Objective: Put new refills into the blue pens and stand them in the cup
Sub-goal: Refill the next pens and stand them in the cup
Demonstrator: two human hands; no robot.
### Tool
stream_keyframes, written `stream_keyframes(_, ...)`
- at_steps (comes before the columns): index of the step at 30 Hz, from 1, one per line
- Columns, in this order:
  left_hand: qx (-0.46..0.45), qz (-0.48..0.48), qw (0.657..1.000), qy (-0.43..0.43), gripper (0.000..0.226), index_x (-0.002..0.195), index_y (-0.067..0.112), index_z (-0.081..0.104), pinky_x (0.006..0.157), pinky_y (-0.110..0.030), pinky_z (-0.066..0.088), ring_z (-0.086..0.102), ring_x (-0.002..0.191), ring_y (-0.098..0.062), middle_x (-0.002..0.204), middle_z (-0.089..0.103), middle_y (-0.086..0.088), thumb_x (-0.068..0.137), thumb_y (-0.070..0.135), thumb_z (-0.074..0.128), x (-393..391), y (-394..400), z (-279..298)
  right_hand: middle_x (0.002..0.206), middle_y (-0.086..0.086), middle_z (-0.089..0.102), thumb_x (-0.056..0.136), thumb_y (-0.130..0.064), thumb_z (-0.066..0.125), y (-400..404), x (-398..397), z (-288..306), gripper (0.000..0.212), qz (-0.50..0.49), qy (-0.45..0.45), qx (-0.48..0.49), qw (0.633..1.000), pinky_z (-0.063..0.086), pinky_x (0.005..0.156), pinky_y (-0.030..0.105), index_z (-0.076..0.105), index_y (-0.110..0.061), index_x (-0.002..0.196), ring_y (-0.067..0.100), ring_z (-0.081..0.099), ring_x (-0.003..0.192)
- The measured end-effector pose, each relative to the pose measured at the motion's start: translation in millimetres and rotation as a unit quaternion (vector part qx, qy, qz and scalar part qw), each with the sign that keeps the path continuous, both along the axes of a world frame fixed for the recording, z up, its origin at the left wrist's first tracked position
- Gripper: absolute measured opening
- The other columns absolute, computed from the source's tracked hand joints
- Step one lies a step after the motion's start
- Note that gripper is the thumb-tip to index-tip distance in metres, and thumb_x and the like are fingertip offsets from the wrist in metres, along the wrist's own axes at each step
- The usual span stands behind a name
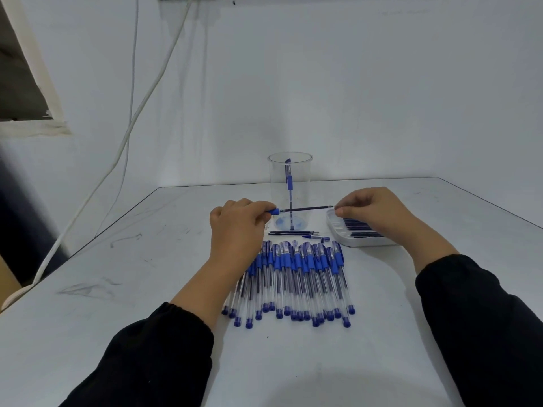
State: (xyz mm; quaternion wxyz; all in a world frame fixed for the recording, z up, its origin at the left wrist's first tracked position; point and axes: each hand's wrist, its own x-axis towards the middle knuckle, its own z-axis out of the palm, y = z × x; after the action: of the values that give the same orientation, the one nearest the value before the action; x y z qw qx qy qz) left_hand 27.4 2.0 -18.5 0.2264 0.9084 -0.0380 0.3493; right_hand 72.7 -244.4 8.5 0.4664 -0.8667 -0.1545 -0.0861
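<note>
1. The left hand (235, 223) gripped a blue pen grip (273, 212) in front of the cup (276, 183).
2. The right hand (371, 207) pinched the refill (305, 208) sticking out of it.
3. One pen (289, 183) stood in the cup.
4. More pens (293, 277) lay on the tabletop (117, 289), beside the refill tray (333, 223).

clear plastic cup (276, 183), scuffed matt table (147, 259)

Head camera looks forward and down (close) over the table (117, 289).

one cup (290, 183), one tray (338, 230), two hands (235, 224)
</note>
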Motion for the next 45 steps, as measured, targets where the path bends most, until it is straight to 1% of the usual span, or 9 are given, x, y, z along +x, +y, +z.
stream_keyframes(6,0.002,-0.024,1.000,0.004,0.023,0.110,0.036,0.066,0.094,-0.028,0.018,0.050,0.099,-0.014,0.098,0.064,0.009,0.096,0.027,0.050,-1,-4,-1,0.081,-0.007,0.073,0.084,-0.023,0.070,12,-6,-1,0.008,0.037,0.007,-0.013,0.999,0.052,0.088,0.046,0.075,-0.027,0.080,0.032,0.066,0.093)
stream_keyframes(8,0.011,-0.025,1.000,0.003,0.024,0.111,0.037,0.066,0.092,-0.026,0.017,0.049,0.098,-0.013,0.097,0.064,0.010,0.096,0.028,0.050,-2,-5,-1,0.080,-0.007,0.073,0.086,-0.024,0.067,15,-7,-1,0.011,0.052,0.010,-0.013,0.999,0.052,0.083,0.044,0.075,-0.028,0.081,0.023,0.067,0.090)
stream_keyframes(11,0.019,-0.036,0.999,0.001,0.023,0.111,0.036,0.066,0.091,-0.026,0.017,0.050,0.098,-0.014,0.096,0.064,0.009,0.095,0.028,0.051,-3,-9,-1,0.083,-0.008,0.072,0.089,-0.025,0.063,23,-9,-2,0.012,0.072,0.015,-0.035,0.997,0.042,0.074,0.024,0.073,-0.029,0.084,-0.003,0.062,0.077)
stream_keyframes(15,0.044,-0.042,0.998,-0.002,0.023,0.113,0.036,0.065,0.092,-0.030,0.020,0.049,0.099,-0.015,0.098,0.065,0.008,0.095,0.030,0.051,-5,-14,-2,0.094,-0.011,0.070,0.090,-0.030,0.059,31,-9,-5,0.015,0.084,0.012,-0.075,0.994,0.047,0.085,0.030,0.072,-0.032,0.083,0.007,0.061,0.096)
stream_keyframes(23,0.060,-0.032,0.998,0.012,0.026,0.117,0.038,0.062,0.092,-0.030,0.019,0.048,0.102,-0.014,0.102,0.064,0.010,0.096,0.032,0.048,-6,-16,-2,0.096,-0.017,0.065,0.094,-0.033,0.054,35,-6,-7,0.018,0.074,-0.004,-0.108,0.991,0.041,0.080,0.023,0.072,-0.031,0.095,0.001,0.056,0.094)
stream_keyframes(27,0.058,-0.026,0.998,0.020,0.027,0.118,0.038,0.062,0.093,-0.029,0.019,0.047,0.102,-0.013,0.103,0.063,0.010,0.097,0.032,0.046,-7,-15,-1,0.099,-0.015,0.063,0.091,-0.038,0.058,26,2,-11,0.014,-0.007,-0.105,-0.303,0.947,0.038,0.092,0.036,0.071,-0.041,0.096,0.010,0.054,0.100)
stream_keyframes(32,0.059,-0.031,0.997,0.024,0.026,0.117,0.038,0.062,0.095,-0.030,0.019,0.047,0.102,-0.013,0.103,0.063,0.010,0.097,0.032,0.047,-7,-16,-1,0.110,-0.008,0.062,0.088,-0.041,0.062,30,2,-14,0.017,-0.014,-0.125,-0.384,0.915,0.029,0.094,0.037,0.072,-0.038,0.103,0.015,0.046,0.112)
stream_keyframes(42,0.061,-0.022,0.997,0.033,0.028,0.120,0.038,0.060,0.095,-0.030,0.019,0.046,0.105,-0.013,0.106,0.063,0.010,0.097,0.033,0.045,-8,-16,0,0.099,-0.011,0.061,0.088,-0.038,0.062,34,4,-20,0.013,-0.013,-0.138,-0.399,0.907,0.030,0.093,0.035,0.070,-0.035,0.097,0.012,0.048,0.104)
stream_keyframes(45,0.052,-0.019,0.998,0.030,0.027,0.119,0.037,0.061,0.096,-0.031,0.020,0.047,0.104,-0.014,0.104,0.063,0.009,0.097,0.032,0.045,-8,-15,0,0.092,-0.016,0.065,0.088,-0.034,0.062,35,3,-16,0.005,-0.024,-0.100,-0.262,0.959,0.035,0.090,0.032,0.067,-0.033,0.089,0.009,0.055,0.097)
